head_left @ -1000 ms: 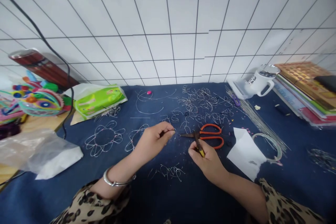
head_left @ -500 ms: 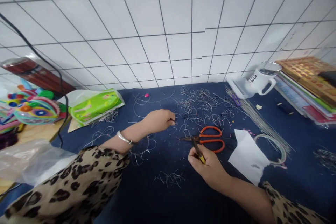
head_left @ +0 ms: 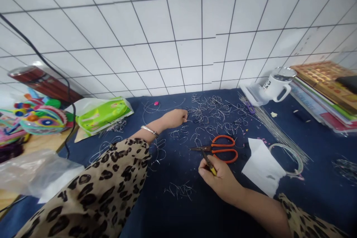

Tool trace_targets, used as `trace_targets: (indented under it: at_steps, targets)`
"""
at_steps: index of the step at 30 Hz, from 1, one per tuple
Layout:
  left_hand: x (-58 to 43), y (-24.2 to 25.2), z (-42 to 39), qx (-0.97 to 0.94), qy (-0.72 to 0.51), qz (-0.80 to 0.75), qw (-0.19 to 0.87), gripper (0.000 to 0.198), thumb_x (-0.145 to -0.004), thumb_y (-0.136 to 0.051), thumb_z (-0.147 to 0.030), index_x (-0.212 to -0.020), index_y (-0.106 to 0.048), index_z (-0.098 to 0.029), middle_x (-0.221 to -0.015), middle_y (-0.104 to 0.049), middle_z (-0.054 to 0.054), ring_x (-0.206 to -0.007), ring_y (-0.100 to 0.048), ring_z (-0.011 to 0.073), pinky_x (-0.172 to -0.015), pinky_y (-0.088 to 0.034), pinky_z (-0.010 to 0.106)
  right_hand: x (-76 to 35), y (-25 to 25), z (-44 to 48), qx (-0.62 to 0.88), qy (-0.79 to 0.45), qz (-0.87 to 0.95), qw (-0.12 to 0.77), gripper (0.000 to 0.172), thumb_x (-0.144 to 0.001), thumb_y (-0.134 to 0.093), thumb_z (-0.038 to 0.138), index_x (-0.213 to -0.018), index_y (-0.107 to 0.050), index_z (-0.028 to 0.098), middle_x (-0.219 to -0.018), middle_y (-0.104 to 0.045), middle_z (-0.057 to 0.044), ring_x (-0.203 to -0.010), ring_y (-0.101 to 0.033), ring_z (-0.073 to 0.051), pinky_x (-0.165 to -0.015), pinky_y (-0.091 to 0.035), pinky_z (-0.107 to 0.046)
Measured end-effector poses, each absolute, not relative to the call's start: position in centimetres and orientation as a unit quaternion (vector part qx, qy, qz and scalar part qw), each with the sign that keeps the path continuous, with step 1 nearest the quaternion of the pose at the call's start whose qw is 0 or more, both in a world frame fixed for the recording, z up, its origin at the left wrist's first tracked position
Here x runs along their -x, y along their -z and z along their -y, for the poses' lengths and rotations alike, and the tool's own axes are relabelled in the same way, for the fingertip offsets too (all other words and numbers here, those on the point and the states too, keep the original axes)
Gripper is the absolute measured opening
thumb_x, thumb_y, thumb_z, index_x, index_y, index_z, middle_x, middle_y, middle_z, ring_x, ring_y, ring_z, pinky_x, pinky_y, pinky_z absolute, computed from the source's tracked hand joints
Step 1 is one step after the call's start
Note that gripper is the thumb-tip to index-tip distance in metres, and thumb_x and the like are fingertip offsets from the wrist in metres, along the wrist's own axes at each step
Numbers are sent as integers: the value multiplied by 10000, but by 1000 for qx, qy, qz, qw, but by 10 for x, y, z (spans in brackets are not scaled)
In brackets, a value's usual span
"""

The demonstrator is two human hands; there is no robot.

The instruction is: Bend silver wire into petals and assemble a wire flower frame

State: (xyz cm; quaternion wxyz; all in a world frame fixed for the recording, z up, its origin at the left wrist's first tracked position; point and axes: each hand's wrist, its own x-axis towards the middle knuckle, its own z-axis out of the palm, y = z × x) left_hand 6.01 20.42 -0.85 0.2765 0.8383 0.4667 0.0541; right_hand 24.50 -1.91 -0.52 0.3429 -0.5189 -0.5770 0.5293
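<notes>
My left hand (head_left: 175,118) reaches to the near-left edge of a loose heap of thin curled wire pieces (head_left: 212,108). Its fingers are pinched together, and whatever is between them is too small to make out. In my right hand (head_left: 220,176) is a pair of pliers (head_left: 208,161) with dark jaws and a yellow grip, pointing up and left. Just beyond the pliers' tip lie orange-handled scissors (head_left: 224,150), their blades to the left. A smaller bunch of wire bits (head_left: 180,190) rests nearer to me, left of my right hand.
White paper (head_left: 263,165) and a clear ring-shaped coil (head_left: 295,163) lie right, beside straight wires (head_left: 275,130). A white mug (head_left: 277,85) and stacked books (head_left: 326,96) stand farther back. At left are a green packet (head_left: 104,113), plastic bag (head_left: 41,174) and colourful craft piece (head_left: 44,121).
My left hand has moved forward and slightly right, up to the wire heap. The right hand with the pliers has barely shifted.
</notes>
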Motion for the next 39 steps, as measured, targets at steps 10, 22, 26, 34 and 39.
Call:
trace_targets:
  at_steps: [10,22,26,34,39]
  targets:
    - [-39,0,-203,-734,-142,-495,442,174,-791,-553,-243,-937,-616,-174,-766,-641,65,-534,-521,92,-484,-370,219,-245,0,18,521,-535,575,333,67,-789,-497,199,-722,-493,193,-678,-470,30,-642,-447,-117,-630,-384,-249]
    - [-68,-44,-104,-857,-67,-339,383,147,-839,-496,-193,-863,-641,-182,-778,-628,-1,-700,-547,114,-650,-415,241,-251,26,7,470,-624,354,514,196,-854,-551,397,-841,-503,207,-648,-485,42,-537,-434,-97,-528,-360,-256]
    - [-78,-45,-82,-909,-50,-271,313,185,-863,-475,-162,-918,-650,-185,-888,-663,22,-792,-584,142,-702,-425,255,-252,24,6,458,-639,353,507,222,-851,-554,413,-834,-513,195,-639,-490,41,-522,-438,-90,-517,-359,-253]
    - [-83,-45,-68,-929,-48,-246,272,187,-866,-477,-143,-912,-654,-175,-861,-669,34,-793,-605,158,-709,-438,260,-255,22,4,441,-684,380,440,227,-793,-631,361,-807,-473,199,-554,-459,73,-470,-408,-83,-494,-350,-247]
    - [-74,-42,-70,-918,-37,-265,292,158,-826,-527,-128,-876,-663,-192,-863,-671,21,-806,-591,158,-742,-431,272,-254,21,5,440,-677,389,443,204,-804,-616,341,-794,-473,197,-555,-442,76,-485,-410,-81,-505,-357,-245]
